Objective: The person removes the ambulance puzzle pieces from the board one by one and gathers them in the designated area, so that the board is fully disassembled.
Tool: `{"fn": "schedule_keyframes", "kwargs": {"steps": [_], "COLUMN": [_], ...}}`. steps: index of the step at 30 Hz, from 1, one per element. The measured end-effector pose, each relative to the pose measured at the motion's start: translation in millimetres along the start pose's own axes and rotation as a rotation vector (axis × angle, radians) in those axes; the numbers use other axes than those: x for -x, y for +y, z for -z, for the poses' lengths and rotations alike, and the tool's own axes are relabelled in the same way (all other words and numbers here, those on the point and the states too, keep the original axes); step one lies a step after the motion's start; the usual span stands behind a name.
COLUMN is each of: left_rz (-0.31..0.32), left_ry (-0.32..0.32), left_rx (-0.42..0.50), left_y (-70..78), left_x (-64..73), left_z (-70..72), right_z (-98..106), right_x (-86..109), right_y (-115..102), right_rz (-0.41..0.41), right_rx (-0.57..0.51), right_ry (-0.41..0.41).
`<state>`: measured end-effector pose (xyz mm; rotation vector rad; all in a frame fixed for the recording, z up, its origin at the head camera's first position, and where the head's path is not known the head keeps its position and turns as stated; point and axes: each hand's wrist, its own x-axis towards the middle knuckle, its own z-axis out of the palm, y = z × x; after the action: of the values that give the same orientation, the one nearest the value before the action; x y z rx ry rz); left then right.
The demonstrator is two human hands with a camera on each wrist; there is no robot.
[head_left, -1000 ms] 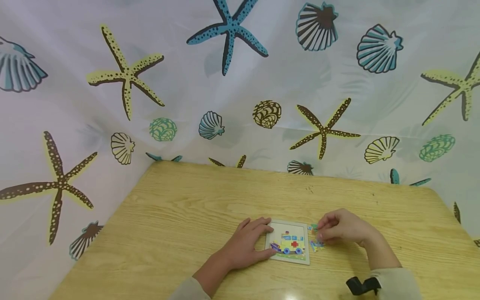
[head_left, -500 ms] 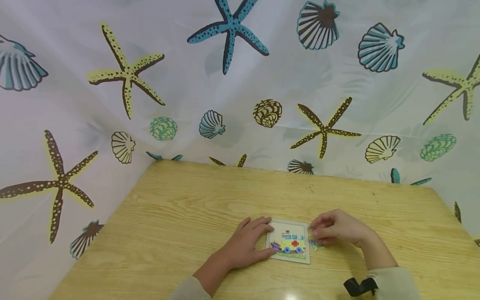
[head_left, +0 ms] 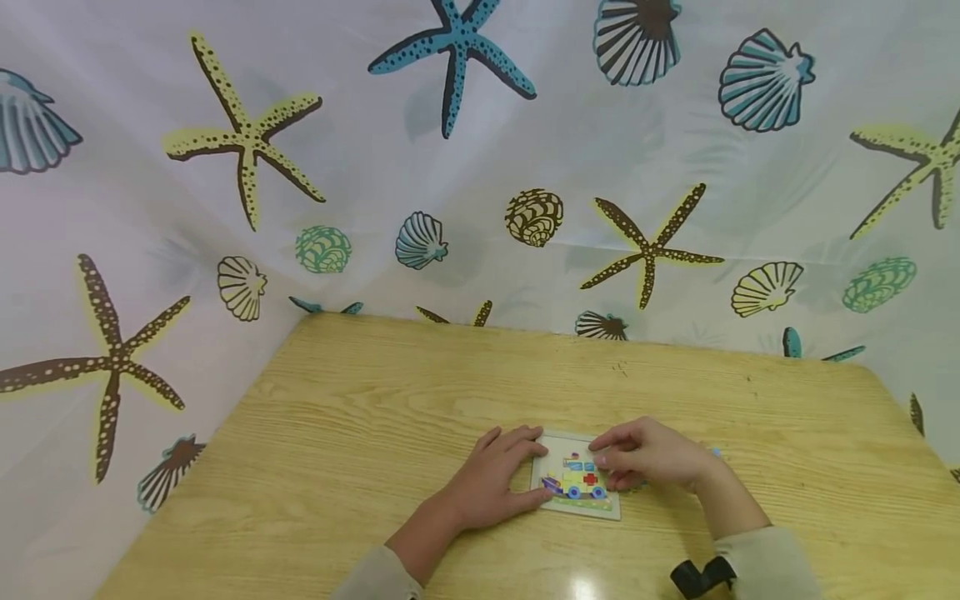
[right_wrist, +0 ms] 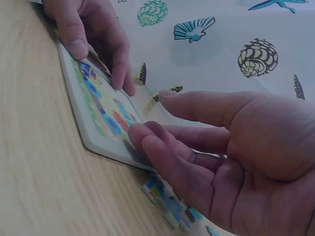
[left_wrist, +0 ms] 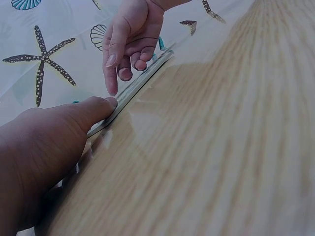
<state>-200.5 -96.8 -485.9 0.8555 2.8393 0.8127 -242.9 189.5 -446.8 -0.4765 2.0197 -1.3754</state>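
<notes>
A small square jigsaw puzzle board [head_left: 585,512] with a pale rim lies on the table, showing a yellow ambulance picture [head_left: 577,477]. My left hand [head_left: 491,487] grips its left side, thumb on the near rim and fingers at the far rim. Over the board's right side hovers my right hand [head_left: 656,454], its index finger pointing down at the picture. Thumb and index finger stand apart in the right wrist view, with no piece visible between them; the index tip is partly hidden there. Loose puzzle pieces [right_wrist: 170,201] lie beside the board, under the right hand.
The wooden table [head_left: 390,400] reaches back to a white curtain [head_left: 480,183] printed with starfish and shells. A small blue piece [head_left: 716,452] shows beside the right wrist. A black strap [head_left: 701,577] sits at the right sleeve.
My right hand has moved left from the loose pieces to over the board's right side. The left hand stays on the board. The head view has tilted down slightly.
</notes>
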Motion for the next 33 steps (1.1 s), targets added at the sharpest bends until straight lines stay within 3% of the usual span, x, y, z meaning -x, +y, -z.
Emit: {"fn": "schedule_keyframes", "kwargs": {"steps": [22,27,33], "left_rz": [-0.007,-0.011,-0.016], "left_ry": [0.003,0.007,0.001], "left_rx": [-0.01,-0.008,0.006], "left_y": [-1.0,-1.6,-1.1], "left_x": [1.9,2.1,-0.2], "left_z": [-0.4,-0.3,-0.8], "right_z": [-23,-26,-28], "right_x": [-7.1,-8.9,-9.4], "right_y": [-5,-6,-11], "right_rz": [0.006,0.041,0.102], "right_rx": [0.024,0.045,0.166], "right_ry": [-0.047,0.006,0.149]}}
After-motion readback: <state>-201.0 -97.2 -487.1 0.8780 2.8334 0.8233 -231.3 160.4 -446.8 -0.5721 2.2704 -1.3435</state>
